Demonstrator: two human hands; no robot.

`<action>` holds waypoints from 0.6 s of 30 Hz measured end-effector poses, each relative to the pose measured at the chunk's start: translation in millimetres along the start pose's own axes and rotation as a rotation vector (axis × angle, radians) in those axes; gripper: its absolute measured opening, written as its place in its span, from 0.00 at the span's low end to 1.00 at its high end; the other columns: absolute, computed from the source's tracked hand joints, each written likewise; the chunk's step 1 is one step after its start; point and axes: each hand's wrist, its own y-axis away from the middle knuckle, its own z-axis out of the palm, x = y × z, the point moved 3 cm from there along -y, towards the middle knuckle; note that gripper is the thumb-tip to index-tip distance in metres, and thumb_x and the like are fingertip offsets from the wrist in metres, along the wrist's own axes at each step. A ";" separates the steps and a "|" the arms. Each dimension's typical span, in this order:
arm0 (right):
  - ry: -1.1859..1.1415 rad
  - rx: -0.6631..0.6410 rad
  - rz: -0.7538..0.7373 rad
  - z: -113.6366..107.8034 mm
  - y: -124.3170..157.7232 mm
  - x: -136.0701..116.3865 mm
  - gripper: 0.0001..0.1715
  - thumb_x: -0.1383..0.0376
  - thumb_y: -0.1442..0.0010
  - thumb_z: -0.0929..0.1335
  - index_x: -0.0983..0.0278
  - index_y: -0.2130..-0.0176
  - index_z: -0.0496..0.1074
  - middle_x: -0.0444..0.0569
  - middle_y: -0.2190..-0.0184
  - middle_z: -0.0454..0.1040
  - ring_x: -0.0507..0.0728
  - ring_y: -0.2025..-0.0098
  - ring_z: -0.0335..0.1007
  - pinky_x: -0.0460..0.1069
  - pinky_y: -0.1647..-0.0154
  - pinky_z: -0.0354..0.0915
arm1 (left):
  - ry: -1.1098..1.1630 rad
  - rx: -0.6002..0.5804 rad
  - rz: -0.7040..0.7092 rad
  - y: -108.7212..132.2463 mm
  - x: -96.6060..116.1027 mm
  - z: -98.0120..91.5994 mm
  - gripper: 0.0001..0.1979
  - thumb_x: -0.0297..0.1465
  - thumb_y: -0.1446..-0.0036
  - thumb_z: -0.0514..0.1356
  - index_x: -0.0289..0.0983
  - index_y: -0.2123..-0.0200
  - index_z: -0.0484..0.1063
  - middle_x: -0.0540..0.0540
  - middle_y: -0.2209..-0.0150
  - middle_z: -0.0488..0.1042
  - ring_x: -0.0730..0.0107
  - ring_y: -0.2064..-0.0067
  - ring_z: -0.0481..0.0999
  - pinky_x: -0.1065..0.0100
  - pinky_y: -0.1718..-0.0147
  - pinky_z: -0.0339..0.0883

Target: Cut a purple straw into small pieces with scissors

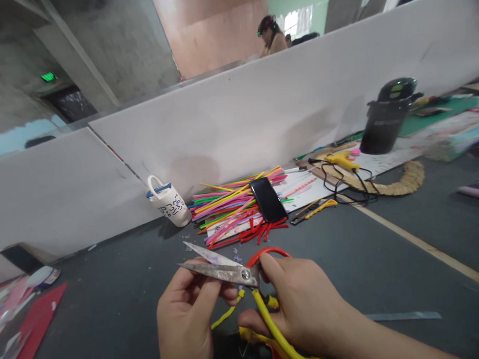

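Scissors (227, 270), one pair: right hand (304, 303) clamps handles; left hand (186, 319) pinches one yellow strip (227, 311).

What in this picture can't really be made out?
Head view:
- The yellow strip: mostly hidden behind the left hand and right hand.
- Scissors: handles partly covered by the right hand and cut off at the bottom edge.
- Writing on the white cup: too small.
- Person behind the partition: face blurred.
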 end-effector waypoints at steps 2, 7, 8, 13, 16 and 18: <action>0.008 -0.007 0.000 1.8 0.2 0.4 0.29 0.40 0.56 0.67 0.62 0.70 0.63 0.46 0.77 0.73 0.59 0.76 0.70 0.48 0.79 0.50 | -0.013 0.013 0.003 0.1 0.2 -1.3 0.03 0.29 0.55 0.64 0.36 0.76 0.73 0.53 0.83 0.73 0.76 0.80 0.70 0.78 0.79 0.66; 0.049 -0.027 -0.017 1.4 -1.8 3.3 0.27 0.42 0.48 0.62 0.63 0.70 0.64 0.47 0.78 0.72 0.59 0.77 0.69 0.48 0.79 0.48 | 0.005 -0.055 0.019 -3.2 -2.9 -5.2 0.03 0.30 0.53 0.64 0.37 0.73 0.73 0.54 0.80 0.73 0.76 0.79 0.71 0.77 0.77 0.67; 0.046 -0.041 -0.017 -0.4 -2.6 3.8 0.26 0.42 0.46 0.61 0.63 0.70 0.64 0.47 0.79 0.72 0.58 0.77 0.68 0.48 0.79 0.47 | 0.005 -0.067 0.021 -3.8 -2.9 -5.6 0.03 0.30 0.53 0.64 0.37 0.73 0.73 0.54 0.80 0.73 0.77 0.79 0.71 0.77 0.77 0.67; -0.053 -0.143 0.004 -9.6 -5.9 3.0 0.26 0.42 0.51 0.65 0.62 0.69 0.64 0.46 0.75 0.72 0.57 0.75 0.68 0.47 0.78 0.50 | 0.017 -0.115 -0.003 -2.7 0.0 -2.3 0.03 0.29 0.52 0.63 0.36 0.74 0.72 0.53 0.81 0.74 0.77 0.80 0.71 0.78 0.79 0.66; -0.038 -0.136 -0.005 -10.3 -5.8 1.0 0.29 0.42 0.54 0.68 0.62 0.66 0.64 0.48 0.71 0.72 0.61 0.70 0.69 0.48 0.74 0.54 | 0.072 -0.091 -0.046 -1.4 1.1 0.0 0.03 0.28 0.55 0.64 0.36 0.74 0.72 0.53 0.83 0.74 0.77 0.81 0.70 0.77 0.80 0.65; -0.034 -0.135 -0.007 -8.2 -5.1 0.7 0.29 0.41 0.54 0.67 0.62 0.65 0.64 0.48 0.71 0.72 0.61 0.70 0.69 0.49 0.73 0.54 | 0.068 -0.059 -0.053 -1.2 2.1 0.3 0.04 0.26 0.56 0.64 0.36 0.74 0.71 0.54 0.84 0.73 0.76 0.82 0.70 0.77 0.80 0.65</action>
